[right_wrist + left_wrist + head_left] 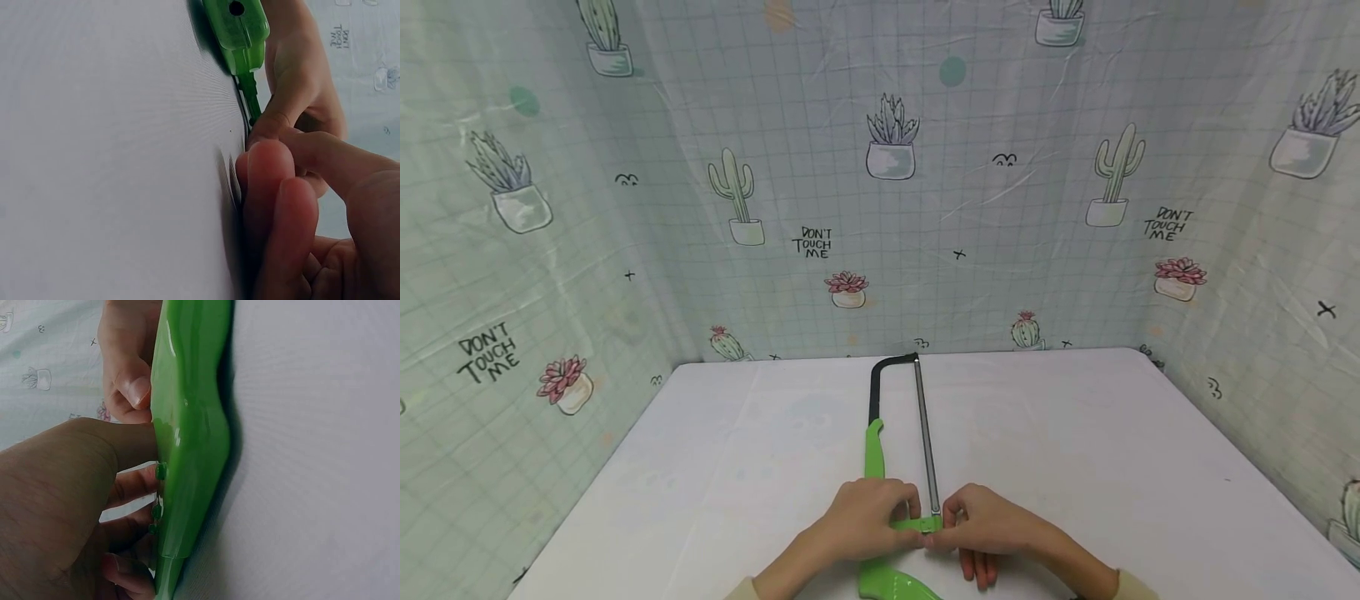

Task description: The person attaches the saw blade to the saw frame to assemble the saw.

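Observation:
A hacksaw lies flat on the white table, its green handle (895, 581) toward me and its black frame (875, 392) reaching away. Its grey blade (926, 433) runs along the right side, down to a green crosspiece (928, 524). My left hand (868, 521) comes over the green grip and holds the crosspiece between thumb and fingers. From the other side my right hand (992, 525) pinches the crosspiece's end by the blade, its thumb tip meeting the left thumb. Its lower fingers hang loosely curled. In the left wrist view the glossy handle (194, 425) hides part of both hands' fingertips.
The white table (760, 450) spreads out on both sides of the saw. Behind it and at both sides hangs a pale gridded cloth (955, 200) printed with potted cacti and lettering.

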Demonstrator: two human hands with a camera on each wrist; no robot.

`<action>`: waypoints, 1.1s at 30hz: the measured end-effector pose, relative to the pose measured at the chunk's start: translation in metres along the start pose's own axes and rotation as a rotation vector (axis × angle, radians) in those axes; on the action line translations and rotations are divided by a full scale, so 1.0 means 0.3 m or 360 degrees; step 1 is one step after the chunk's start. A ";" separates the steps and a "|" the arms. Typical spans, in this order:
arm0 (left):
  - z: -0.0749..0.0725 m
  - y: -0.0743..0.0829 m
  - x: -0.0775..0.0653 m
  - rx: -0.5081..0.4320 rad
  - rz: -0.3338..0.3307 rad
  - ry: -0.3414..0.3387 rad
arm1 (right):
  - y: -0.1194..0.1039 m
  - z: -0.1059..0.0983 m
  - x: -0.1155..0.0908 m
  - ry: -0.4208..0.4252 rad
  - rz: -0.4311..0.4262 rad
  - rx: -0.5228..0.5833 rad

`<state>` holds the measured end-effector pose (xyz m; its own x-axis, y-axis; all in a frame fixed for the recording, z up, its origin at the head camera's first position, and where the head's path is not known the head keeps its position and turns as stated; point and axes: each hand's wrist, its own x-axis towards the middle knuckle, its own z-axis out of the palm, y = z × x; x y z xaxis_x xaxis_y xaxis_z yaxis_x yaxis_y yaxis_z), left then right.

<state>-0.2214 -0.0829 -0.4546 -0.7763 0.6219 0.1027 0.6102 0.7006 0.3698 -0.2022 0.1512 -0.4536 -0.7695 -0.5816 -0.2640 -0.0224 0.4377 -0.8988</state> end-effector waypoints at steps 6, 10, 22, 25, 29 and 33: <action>0.002 -0.002 0.000 -0.0001 -0.0004 -0.0001 | 0.006 0.011 0.003 0.0065 0.0013 -0.0049; 0.001 -0.001 -0.001 -0.0007 -0.0005 -0.0007 | 0.002 0.019 0.005 0.0099 0.0036 -0.0059; 0.006 -0.004 -0.003 0.0013 0.0005 0.0002 | 0.001 0.027 0.010 0.0133 0.0042 -0.0033; 0.006 -0.005 -0.003 0.0009 0.0005 0.0001 | 0.000 0.031 0.010 0.0140 0.0052 -0.0038; 0.005 -0.004 -0.004 0.0005 0.0008 -0.0002 | -0.007 0.035 0.011 0.0157 0.0072 -0.0052; 0.003 -0.004 -0.005 -0.0005 0.0012 0.0003 | -0.013 0.034 0.011 0.0166 0.0081 -0.0055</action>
<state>-0.2209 -0.0843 -0.4561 -0.7719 0.6267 0.1072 0.6157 0.6948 0.3717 -0.1983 0.1406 -0.4544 -0.8325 -0.4839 -0.2697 -0.0021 0.4896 -0.8720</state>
